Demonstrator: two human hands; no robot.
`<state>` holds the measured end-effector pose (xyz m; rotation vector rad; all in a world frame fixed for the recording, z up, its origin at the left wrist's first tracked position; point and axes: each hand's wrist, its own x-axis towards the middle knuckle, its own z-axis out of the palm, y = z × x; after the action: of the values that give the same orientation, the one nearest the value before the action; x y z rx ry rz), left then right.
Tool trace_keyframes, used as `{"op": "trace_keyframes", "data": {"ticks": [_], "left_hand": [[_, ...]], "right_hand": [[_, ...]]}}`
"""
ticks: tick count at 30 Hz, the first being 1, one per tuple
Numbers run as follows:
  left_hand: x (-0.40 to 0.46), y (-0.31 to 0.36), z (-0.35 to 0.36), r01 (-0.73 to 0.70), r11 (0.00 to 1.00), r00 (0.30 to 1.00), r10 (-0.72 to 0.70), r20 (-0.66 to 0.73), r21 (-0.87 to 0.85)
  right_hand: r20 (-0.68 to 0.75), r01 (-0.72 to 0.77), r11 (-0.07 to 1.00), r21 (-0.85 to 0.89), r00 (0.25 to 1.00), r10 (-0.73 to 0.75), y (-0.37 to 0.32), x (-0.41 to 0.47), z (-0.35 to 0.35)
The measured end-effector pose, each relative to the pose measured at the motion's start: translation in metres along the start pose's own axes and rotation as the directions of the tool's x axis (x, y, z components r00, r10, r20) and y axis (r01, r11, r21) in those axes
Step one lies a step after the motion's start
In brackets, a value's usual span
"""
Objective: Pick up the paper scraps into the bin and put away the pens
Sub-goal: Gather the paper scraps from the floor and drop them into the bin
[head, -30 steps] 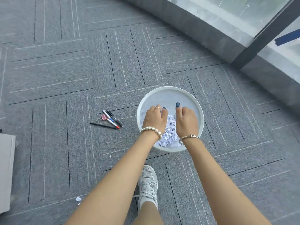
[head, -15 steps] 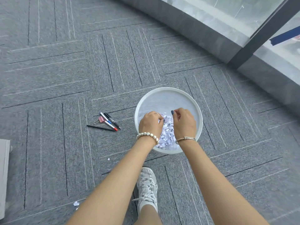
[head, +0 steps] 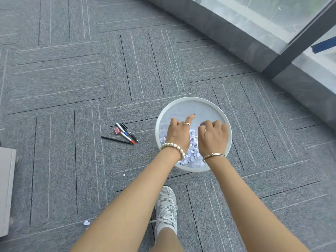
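Observation:
A white round bin [head: 192, 99] stands on the grey carpet and holds a heap of white paper scraps [head: 193, 151]. Both my hands hover over its opening. My left hand [head: 179, 133] has one finger stretched out and the others bent, with nothing seen in it. My right hand [head: 213, 137] has its fingers curled downward; its fingertips are hidden. Several pens [head: 127, 133] lie in a bunch on the carpet left of the bin. A small scrap [head: 86, 222] lies near my left forearm, and a tiny one [head: 123, 174] nearer the bin.
A pink binder clip [head: 116, 130] lies against the pens. A grey flat object [head: 6, 191] sits at the left edge. My white shoe [head: 166, 206] stands just before the bin. A low grey ledge and window frame [head: 283, 57] run along the upper right.
My fingers went from stretched into the bin to curled. The left hand then stuck one finger out, and both hands rose slightly over the scraps.

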<state>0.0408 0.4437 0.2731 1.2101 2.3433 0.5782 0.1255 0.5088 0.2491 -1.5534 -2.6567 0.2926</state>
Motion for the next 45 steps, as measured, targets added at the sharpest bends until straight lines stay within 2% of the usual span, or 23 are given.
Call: {"op": "trace_keyframes", "data": {"ticks": [2, 6, 10, 15, 20, 24, 29, 33, 35, 37, 39, 45], "left_hand": [[0.0, 0.0, -0.001, -0.036, 0.999, 0.999, 0.037, 0.029, -0.019], [0.004, -0.003, -0.002, -0.092, 0.995, 0.994, 0.094, 0.059, -0.033], [-0.001, -0.009, -0.015, -0.121, 0.992, 0.992, 0.119, -0.048, -0.043], [-0.025, -0.056, -0.056, -0.127, 0.991, 0.977, 0.12, -0.177, -0.033], [-0.073, -0.144, -0.084, 0.012, 0.999, 0.984, -0.003, -0.178, 0.05], [-0.129, -0.227, -0.079, 0.141, 0.987, 0.985, -0.132, -0.11, 0.082], [-0.205, -0.323, -0.035, 0.262, 0.951, 0.963, -0.27, 0.025, 0.164], [-0.256, -0.384, 0.021, 0.383, 0.914, 0.912, -0.398, 0.105, 0.132], [-0.278, -0.407, 0.051, 0.398, 0.907, 0.894, -0.418, 0.164, 0.14], [-0.296, -0.423, 0.076, 0.372, 0.907, 0.884, -0.411, 0.223, 0.198], [-0.309, -0.436, 0.095, 0.342, 0.913, 0.889, -0.391, 0.236, 0.224], [-0.332, -0.455, 0.12, 0.304, 0.951, 0.939, -0.31, 0.149, 0.06]], "right_hand": [[-0.051, -0.009, 0.997, 0.072, 0.999, 0.012, -0.001, 0.001, 0.0], [-0.04, 0.091, 0.988, 0.121, 0.995, -0.087, -0.004, 0.003, -0.001], [-0.015, 0.084, 0.955, 0.283, 0.996, -0.083, -0.025, -0.001, -0.012], [-0.103, 0.236, 0.86, 0.453, 0.972, -0.212, -0.082, -0.022, -0.012], [0.024, 0.329, 0.798, 0.505, 0.919, -0.394, -0.158, -0.063, 0.023], [0.213, 0.388, 0.778, 0.494, 0.814, -0.541, -0.206, -0.115, 0.08], [0.395, 0.528, 0.735, 0.426, 0.622, -0.676, -0.229, -0.187, 0.168], [0.548, 0.713, 0.607, 0.352, 0.368, -0.751, -0.216, -0.243, 0.234], [0.571, 0.767, 0.528, 0.364, 0.265, -0.777, -0.205, -0.261, 0.258], [0.599, 0.79, 0.504, 0.35, 0.224, -0.768, -0.194, -0.268, 0.273], [0.623, 0.814, 0.493, 0.308, 0.219, -0.751, -0.184, -0.267, 0.283], [0.551, 0.821, 0.47, 0.325, 0.24, -0.799, -0.162, -0.261, 0.292]]}}
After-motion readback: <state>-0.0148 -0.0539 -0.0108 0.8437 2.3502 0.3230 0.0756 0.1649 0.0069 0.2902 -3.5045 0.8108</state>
